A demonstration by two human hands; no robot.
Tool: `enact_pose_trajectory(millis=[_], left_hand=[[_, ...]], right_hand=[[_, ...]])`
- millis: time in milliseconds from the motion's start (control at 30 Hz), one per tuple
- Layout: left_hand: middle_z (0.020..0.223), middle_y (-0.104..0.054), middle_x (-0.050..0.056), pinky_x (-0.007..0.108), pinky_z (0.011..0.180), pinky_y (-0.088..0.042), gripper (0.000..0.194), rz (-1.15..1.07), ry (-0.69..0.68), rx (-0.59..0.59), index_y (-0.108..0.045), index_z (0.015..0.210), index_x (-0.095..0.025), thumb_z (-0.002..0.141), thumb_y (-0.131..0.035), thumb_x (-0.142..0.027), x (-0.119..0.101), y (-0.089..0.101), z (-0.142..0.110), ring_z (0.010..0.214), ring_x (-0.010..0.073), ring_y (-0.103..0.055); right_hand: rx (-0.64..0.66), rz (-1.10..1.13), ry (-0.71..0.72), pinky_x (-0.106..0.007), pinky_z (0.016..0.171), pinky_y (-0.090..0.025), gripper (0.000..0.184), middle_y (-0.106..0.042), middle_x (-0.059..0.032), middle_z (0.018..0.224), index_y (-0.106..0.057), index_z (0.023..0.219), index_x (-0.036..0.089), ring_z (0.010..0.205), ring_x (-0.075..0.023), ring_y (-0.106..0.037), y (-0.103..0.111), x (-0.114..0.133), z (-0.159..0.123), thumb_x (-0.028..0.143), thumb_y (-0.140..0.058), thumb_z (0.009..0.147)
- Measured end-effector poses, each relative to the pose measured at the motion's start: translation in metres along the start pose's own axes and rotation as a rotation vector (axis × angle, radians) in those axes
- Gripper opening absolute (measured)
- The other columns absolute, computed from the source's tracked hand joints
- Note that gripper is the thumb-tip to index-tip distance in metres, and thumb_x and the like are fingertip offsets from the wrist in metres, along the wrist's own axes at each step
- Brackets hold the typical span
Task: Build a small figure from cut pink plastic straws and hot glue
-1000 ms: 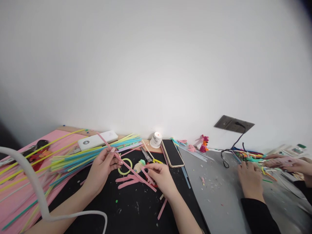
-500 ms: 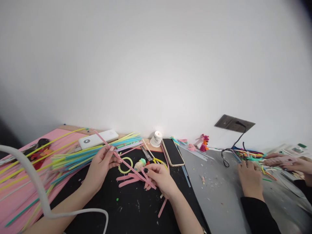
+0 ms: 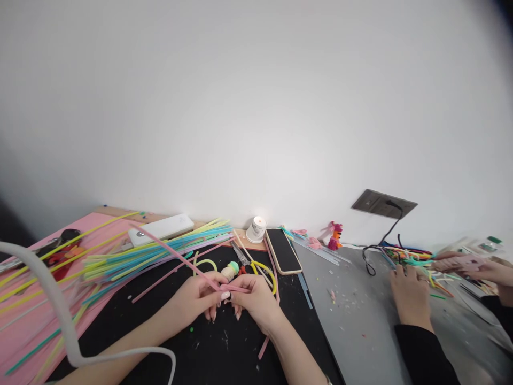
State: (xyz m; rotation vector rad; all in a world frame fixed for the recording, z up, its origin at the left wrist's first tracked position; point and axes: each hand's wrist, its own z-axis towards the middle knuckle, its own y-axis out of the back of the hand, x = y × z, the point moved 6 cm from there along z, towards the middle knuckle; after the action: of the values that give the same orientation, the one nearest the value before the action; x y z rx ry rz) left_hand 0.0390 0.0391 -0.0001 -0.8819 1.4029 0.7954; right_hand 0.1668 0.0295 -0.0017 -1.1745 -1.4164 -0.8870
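A pink pipe cleaner (image 3: 171,251) runs from between my hands up to the left, its far end over the white power bank. My left hand (image 3: 205,295) pinches it close to its folded part. Thumb against thumb, my right hand (image 3: 253,298) grips the pink folded loops at the same spot. Fingers cover most of the bent section. Just beyond the hands lie a small cream and green figure (image 3: 230,270) and yellow-handled scissors (image 3: 262,270). Another pink pipe cleaner (image 3: 160,283) rests on the black mat to the left.
A bundle of coloured pipe cleaners (image 3: 160,256) and the power bank (image 3: 164,229) lie left. A paper cup (image 3: 256,230) and phone (image 3: 284,251) stand behind. A white cable (image 3: 60,299) crosses the near left. On the right, a co-worker's hands (image 3: 411,297) work over a grey table.
My left hand has come down and right to meet my right hand. The splayed pink loops are now gathered between the fingers, and the long pipe cleaner's free end has swung left.
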Motion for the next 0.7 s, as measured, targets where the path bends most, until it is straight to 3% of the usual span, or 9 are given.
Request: enact_pose_trajectory(millis=[167,267,400,533,700], left_hand=[[0.053,-0.060,-0.001,0.021,0.044,-0.041,0.019,0.050,-0.004,-0.078,-0.067,0.070,-0.016,0.076,-0.063,-0.034,-0.003,0.004,-0.001,0.046,0.0125,-0.054],[0.052,-0.060,-0.001,0.020,0.043,-0.040,0.023,0.004,0.034,-0.170,-0.064,0.069,-0.015,0.076,-0.062,-0.037,-0.006,0.014,-0.001,0.047,0.0125,-0.054],[0.059,-0.066,0.000,0.023,0.058,-0.049,0.023,-0.067,0.077,-0.285,-0.065,0.079,-0.015,0.076,-0.064,-0.038,-0.005,0.026,-0.004,0.056,0.0136,-0.061],[0.062,-0.070,0.001,0.023,0.059,-0.050,0.025,-0.089,0.121,-0.303,-0.065,0.083,-0.015,0.074,-0.065,-0.039,0.000,0.029,-0.004,0.059,0.0151,-0.064],[0.063,-0.071,0.002,0.023,0.061,-0.052,0.025,-0.076,0.146,-0.286,-0.066,0.077,-0.014,0.072,-0.067,-0.039,-0.004,0.025,-0.003,0.063,0.0164,-0.067]], right_hand=[[0.012,0.048,-0.023,-0.016,0.033,-0.040,0.032,-0.058,0.0043,0.048,-0.058,0.070,0.014,0.035,-0.0078,-0.051,-0.007,-0.001,-0.001,0.033,-0.079,0.057],[0.033,0.142,-0.013,-0.016,0.035,-0.042,0.034,-0.065,-0.0014,0.059,-0.058,0.079,0.012,0.039,-0.0095,-0.056,-0.004,0.002,0.000,0.039,-0.073,0.066],[0.028,0.264,0.056,-0.017,0.039,-0.045,0.037,-0.067,-0.0062,0.065,-0.058,0.084,0.011,0.043,-0.0098,-0.059,0.004,0.007,0.001,0.047,-0.061,0.077],[-0.028,0.264,0.099,-0.018,0.044,-0.048,0.033,-0.066,-0.0030,0.061,-0.061,0.087,0.011,0.043,-0.0094,-0.059,0.008,0.008,0.002,0.042,-0.066,0.075],[-0.157,0.135,0.114,-0.019,0.047,-0.048,0.025,-0.062,0.0002,0.048,-0.067,0.078,0.010,0.041,-0.0097,-0.057,0.015,0.007,0.003,0.033,-0.070,0.067]])
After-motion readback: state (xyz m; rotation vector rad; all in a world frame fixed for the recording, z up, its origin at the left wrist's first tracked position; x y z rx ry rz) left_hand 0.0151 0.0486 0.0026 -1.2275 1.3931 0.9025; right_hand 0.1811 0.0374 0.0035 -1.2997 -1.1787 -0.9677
